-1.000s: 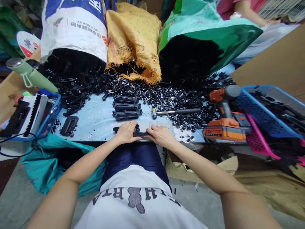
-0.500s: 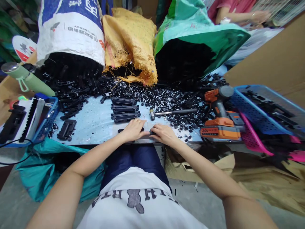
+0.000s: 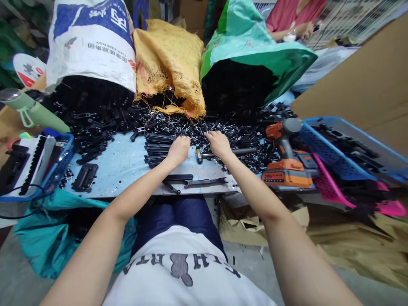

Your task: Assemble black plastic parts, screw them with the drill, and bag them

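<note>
My left hand [image 3: 179, 149] is over the right end of the stacked black parts [image 3: 156, 148], its fingers curled together at the small pieces; what they hold is too small to tell. My right hand [image 3: 218, 143] reaches into the pile of small black pieces with metal pins [image 3: 242, 131], fingers bent and their tips hidden among the pieces. Just below it lies a hammer [image 3: 199, 156], its handle partly behind my right wrist. Nearer the table's front edge rest a long black bar [image 3: 180, 177], a short angled black piece [image 3: 172, 187] and a flat dark part [image 3: 205, 182].
An orange cordless drill [image 3: 287, 163] stands right of the pile, beside a blue basket [image 3: 344, 157]. Three sacks line the back, including a yellow one [image 3: 172, 59]. Another basket [image 3: 65, 159] and a green bottle [image 3: 41, 112] are at left. A person's hand [image 3: 306, 29] shows behind.
Both hands have moved away from the front edge, forward to the small pieces. The black parts they covered now lie uncovered on the table. The view has shifted slightly.
</note>
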Tool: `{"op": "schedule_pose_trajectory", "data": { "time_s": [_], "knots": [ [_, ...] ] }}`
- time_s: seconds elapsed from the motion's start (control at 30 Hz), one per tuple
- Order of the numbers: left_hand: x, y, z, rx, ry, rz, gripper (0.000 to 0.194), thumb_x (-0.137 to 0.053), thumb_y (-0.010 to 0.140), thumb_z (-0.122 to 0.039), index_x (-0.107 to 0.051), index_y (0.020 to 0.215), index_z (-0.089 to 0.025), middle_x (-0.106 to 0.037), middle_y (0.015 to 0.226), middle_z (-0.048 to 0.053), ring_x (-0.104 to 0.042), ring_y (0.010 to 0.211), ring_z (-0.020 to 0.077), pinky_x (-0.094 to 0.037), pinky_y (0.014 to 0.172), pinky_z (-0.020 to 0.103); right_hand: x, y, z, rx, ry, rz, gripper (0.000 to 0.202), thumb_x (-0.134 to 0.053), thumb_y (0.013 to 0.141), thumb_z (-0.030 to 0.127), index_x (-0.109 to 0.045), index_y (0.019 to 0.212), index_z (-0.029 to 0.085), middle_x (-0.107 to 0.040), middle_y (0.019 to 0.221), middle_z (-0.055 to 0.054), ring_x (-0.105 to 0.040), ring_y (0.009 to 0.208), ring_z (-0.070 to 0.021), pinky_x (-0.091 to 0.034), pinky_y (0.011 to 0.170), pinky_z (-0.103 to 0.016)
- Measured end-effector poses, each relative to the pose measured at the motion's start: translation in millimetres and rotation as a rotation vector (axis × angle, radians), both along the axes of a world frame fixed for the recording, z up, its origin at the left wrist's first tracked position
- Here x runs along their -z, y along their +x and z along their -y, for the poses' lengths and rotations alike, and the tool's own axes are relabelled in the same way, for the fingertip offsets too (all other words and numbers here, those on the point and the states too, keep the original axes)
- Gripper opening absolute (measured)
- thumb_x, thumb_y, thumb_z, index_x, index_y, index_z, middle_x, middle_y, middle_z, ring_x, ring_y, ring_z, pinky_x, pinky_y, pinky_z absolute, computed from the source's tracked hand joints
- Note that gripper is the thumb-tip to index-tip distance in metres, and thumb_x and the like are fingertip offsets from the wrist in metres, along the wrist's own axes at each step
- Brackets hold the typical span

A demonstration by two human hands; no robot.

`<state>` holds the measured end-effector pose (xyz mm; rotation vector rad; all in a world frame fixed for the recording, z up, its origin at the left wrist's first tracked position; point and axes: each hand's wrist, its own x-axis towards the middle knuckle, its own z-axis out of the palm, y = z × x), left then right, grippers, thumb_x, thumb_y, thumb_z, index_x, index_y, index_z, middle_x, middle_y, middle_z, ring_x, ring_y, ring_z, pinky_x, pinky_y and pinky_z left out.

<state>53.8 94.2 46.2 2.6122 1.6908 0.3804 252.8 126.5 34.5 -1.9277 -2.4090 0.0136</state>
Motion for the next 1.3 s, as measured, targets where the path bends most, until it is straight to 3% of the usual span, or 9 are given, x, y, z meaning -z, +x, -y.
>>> {"op": "schedule_pose_trajectory", "data": {
  "time_s": [0.17,0.3,0.53,0.73,0.8,0.9,1.1,1.2,1.3],
  "knots": [
    [6.8,-83.9,72.1,-0.082,0.064,0.342,0.024,-0.040,0.090,-0.023,-0.060,0.096,-0.012,-0.060,0.092,0.006,-0.055,0.086,0.0127,-0.044,0.081,0.025,-1.3,-2.9,-20.1,-0.034,-0.122,0.128,0.045,-0.018,0.080,0.016,-0.054,0.107,0.013,-0.042,0.118,-0.013,-0.045,0.100,-0.0138,-0.037,0.080,-0.025],
    [32.3,-113.5,107.2,-0.062,0.084,0.305,0.022,-0.042,0.088,-0.022,-0.060,0.094,-0.012,-0.060,0.085,0.005,-0.056,0.077,0.0118,-0.045,0.073,0.024,-0.3,-2.6,-15.2,-0.004,-0.097,0.116,0.044,-0.019,0.081,0.018,-0.053,0.107,0.013,-0.043,0.114,-0.013,-0.046,0.101,-0.0156,-0.038,0.081,-0.027],
    [35.8,-102.0,115.4,0.014,0.264,0.063,0.017,-0.042,0.087,-0.016,-0.058,0.091,-0.011,-0.057,0.077,0.006,-0.053,0.075,0.0154,-0.046,0.067,0.027,-12.2,-9.5,23.3,-0.070,0.043,-0.425,0.035,-0.044,0.078,0.037,-0.060,0.100,0.015,-0.055,0.102,-0.006,-0.049,0.084,-0.0031,-0.042,0.083,-0.020],
    [47.6,-101.1,119.4,0.190,0.477,0.078,0.024,-0.041,0.087,-0.011,-0.055,0.106,-0.006,-0.060,0.083,0.010,-0.056,0.082,0.0147,-0.049,0.076,0.029,-6.5,-30.5,89.3,-0.157,-0.147,-0.837,0.037,-0.055,0.071,0.045,-0.065,0.087,0.013,-0.061,0.087,-0.003,-0.054,0.075,0.0023,-0.046,0.070,-0.008],
    [51.1,-101.9,117.3,0.271,0.490,0.122,0.025,-0.041,0.086,-0.009,-0.055,0.108,-0.006,-0.061,0.089,0.011,-0.057,0.087,0.0150,-0.050,0.079,0.029,-1.2,-35.6,102.6,-0.137,-0.201,-0.842,0.036,-0.056,0.071,0.045,-0.065,0.085,0.013,-0.061,0.083,-0.003,-0.054,0.072,0.0033,-0.044,0.066,-0.007],
    [53.7,-104.0,111.4,0.249,0.476,0.254,0.022,-0.044,0.086,-0.011,-0.055,0.105,-0.008,-0.062,0.087,0.008,-0.058,0.081,0.0120,-0.050,0.073,0.025,5.9,-39.3,111.0,-0.136,-0.190,-0.784,0.034,-0.055,0.072,0.043,-0.066,0.084,0.013,-0.061,0.082,-0.002,-0.053,0.071,0.0042,-0.043,0.065,-0.006],
    [53.1,-109.6,114.3,0.347,0.530,0.265,0.024,-0.050,0.081,-0.006,-0.055,0.104,-0.009,-0.063,0.098,0.007,-0.058,0.093,0.0123,-0.047,0.081,0.025,23.0,-38.6,114.7,-0.320,-0.041,-0.560,0.034,-0.042,0.081,0.042,-0.066,0.087,0.019,-0.062,0.089,-0.001,-0.054,0.079,0.0029,-0.043,0.073,-0.009],
    [45.3,-97.1,122.5,0.204,0.559,0.176,0.020,-0.050,0.085,-0.016,-0.057,0.103,-0.013,-0.062,0.104,0.006,-0.054,0.105,0.0177,-0.039,0.093,0.037,39.7,-33.0,117.4,-0.387,0.072,-0.468,0.032,-0.041,0.082,0.041,-0.065,0.095,0.024,-0.062,0.097,0.001,-0.054,0.087,0.0023,-0.044,0.079,-0.011],
    [40.6,-67.5,126.2,0.175,0.432,0.072,0.040,-0.048,0.087,-0.038,-0.053,0.117,-0.011,-0.053,0.122,0.012,-0.044,0.119,0.0244,-0.025,0.103,0.046,56.5,-24.8,122.0,-0.458,0.173,-0.448,0.035,-0.044,0.081,0.040,-0.061,0.108,0.026,-0.058,0.110,0.001,-0.052,0.101,0.0011,-0.045,0.090,-0.014]
  ]
}}
